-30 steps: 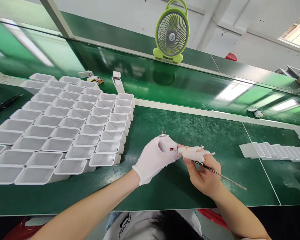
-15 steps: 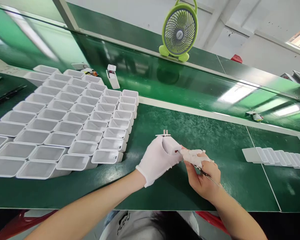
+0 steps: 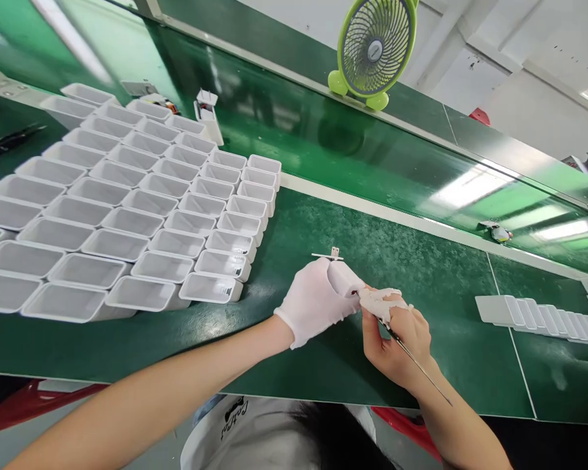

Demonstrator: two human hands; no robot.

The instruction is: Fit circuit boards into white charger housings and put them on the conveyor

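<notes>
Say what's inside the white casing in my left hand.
A dark red bit shows at its end by your right hand; the casing and your left hand hide the rest.

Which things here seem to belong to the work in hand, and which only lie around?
Part of the work:
white plug casing, in the gloved left hand
slim metal tool, in the right hand
open white casings in rows, probably

Apparently just there:
green fan
dark slim object, far left
</notes>
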